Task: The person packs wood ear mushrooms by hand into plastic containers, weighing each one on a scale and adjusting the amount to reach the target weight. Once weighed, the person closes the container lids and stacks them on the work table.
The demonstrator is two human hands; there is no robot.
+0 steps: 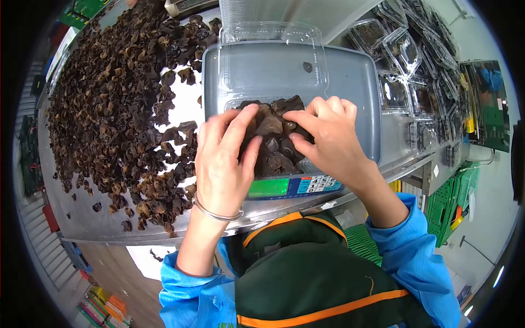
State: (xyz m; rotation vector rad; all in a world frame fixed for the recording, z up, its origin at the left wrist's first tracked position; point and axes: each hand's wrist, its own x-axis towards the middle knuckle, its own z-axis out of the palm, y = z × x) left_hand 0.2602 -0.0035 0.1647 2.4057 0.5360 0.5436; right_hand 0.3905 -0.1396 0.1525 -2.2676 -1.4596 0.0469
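A clear plastic clamshell box [270, 71] sits on the grey tray [353, 82] of a digital scale, its lid laid open away from me. Dark wood ear mushrooms [273, 131] fill its near half. My left hand [224, 147], with a bangle on the wrist, curls its fingers and thumb onto the left side of the mushrooms. From the right, my right hand [328, 134] presses thumb and fingers into the same heap. Some of my fingertips are hidden among the mushrooms. One small dark piece [307, 66] lies on the lid.
A wide pile of loose wood ear mushrooms [120, 104] covers the metal table at left. Filled clear boxes [402, 82] are stacked at right. The scale's green display and keypad [295, 187] face me. Green crates [443, 202] stand below at right.
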